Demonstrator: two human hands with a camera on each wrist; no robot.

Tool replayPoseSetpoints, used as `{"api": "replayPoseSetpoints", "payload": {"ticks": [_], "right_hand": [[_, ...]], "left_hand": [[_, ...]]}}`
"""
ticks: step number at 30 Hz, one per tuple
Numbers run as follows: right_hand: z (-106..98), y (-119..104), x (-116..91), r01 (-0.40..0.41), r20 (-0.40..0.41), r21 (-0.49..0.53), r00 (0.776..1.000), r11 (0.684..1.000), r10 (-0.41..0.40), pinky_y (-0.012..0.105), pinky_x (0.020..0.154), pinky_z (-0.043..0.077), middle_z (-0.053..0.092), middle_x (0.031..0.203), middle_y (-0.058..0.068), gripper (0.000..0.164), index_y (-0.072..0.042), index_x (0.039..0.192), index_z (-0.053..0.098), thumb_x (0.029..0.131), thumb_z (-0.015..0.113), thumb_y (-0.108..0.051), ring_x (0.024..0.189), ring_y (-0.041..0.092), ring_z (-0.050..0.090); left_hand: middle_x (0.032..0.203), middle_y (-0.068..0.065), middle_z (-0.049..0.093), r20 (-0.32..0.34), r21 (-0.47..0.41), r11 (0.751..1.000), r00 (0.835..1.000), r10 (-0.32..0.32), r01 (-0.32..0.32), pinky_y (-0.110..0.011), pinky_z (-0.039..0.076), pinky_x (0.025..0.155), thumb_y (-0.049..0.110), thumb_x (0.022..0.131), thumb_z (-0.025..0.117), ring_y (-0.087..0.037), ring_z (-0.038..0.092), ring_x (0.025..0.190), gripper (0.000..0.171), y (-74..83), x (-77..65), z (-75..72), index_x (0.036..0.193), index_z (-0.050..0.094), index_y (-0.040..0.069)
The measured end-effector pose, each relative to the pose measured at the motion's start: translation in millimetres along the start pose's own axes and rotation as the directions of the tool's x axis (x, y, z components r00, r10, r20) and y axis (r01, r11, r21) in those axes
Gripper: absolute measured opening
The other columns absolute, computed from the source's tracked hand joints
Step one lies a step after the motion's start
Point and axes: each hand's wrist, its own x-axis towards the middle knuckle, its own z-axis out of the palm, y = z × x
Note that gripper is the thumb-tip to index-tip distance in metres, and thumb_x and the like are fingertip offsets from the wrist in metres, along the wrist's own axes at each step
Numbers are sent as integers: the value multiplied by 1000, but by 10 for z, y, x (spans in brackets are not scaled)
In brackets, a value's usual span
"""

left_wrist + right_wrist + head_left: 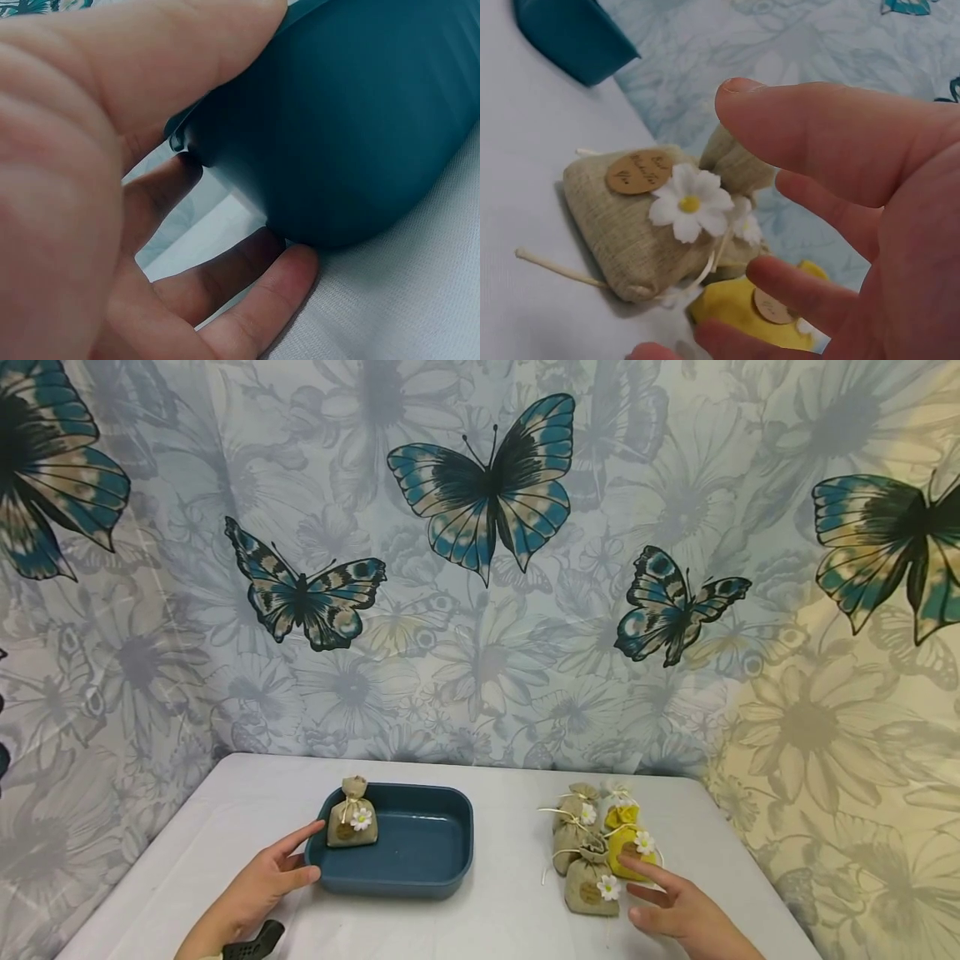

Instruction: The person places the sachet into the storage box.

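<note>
A blue rectangular dish (390,887) stands on the left half of the table, with one beige drawstring pouch (352,831) upright inside its left end. My left hand (258,881) rests against the dish's left end. In the left wrist view its fingertips (296,262) touch the dish wall low down, and the thumb lies by the rim. My right hand (686,914) hovers beside a group of pouches, its fingers spread and holding nothing. Nearest to it are a beige pouch (622,232) with a white daisy and round tag, and a yellow pouch (731,304).
More beige pouches (567,843) stand behind the front one, and a pale pouch (619,790) shows partly behind the yellow one. A white cloth (517,860) covers the table. Behind it hangs a butterfly-print backdrop (480,677).
</note>
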Motion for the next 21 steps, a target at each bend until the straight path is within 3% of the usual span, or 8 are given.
{"api": "replayPoseSetpoints", "payload": {"ticks": [4, 13, 18, 21], "right_hand": [[15, 38, 39, -5, -5, -8, 1000, 1000, 5, 51, 98, 46, -3, 159, 31, 61, -3, 157, 28, 104, 56, -18, 138, 55, 26], [63, 123, 137, 17, -58, -117, 998, 993, -24, 51, 95, 49, 19, 156, 34, 63, 2, 153, 33, 102, 60, -22, 132, 57, 36], [77, 153, 179, 71, -37, -118, 996, 990, -76, 48, 94, 50, 29, 152, 34, 52, 4, 146, 45, 101, 61, -17, 129, 57, 39], [98, 156, 204, 110, -23, -120, 993, 987, -114, 40, 92, 51, 33, 150, 32, 50, 4, 145, 47, 101, 62, -15, 128, 55, 42]], "left_hand": [[162, -28, -4, -5, -2, 1000, 1000, 0, 0, -67, 25, 106, 12, 98, 66, -56, 6, 140, 73, 6, -4, 3, 158, 24, 3], [161, -28, -3, -8, -6, 1000, 1000, 6, -6, -68, 25, 106, 11, 98, 66, -56, 7, 140, 73, 9, -6, 5, 158, 25, 3], [161, -30, -2, 7, 10, 1000, 1000, 15, -15, -65, 28, 106, 11, 98, 65, -56, 13, 140, 74, 4, -3, -2, 158, 23, 2], [160, -30, -3, 13, 7, 1000, 1000, 11, -11, -66, 27, 106, 12, 99, 65, -56, 13, 140, 74, 9, -3, -4, 158, 22, 2]]}}
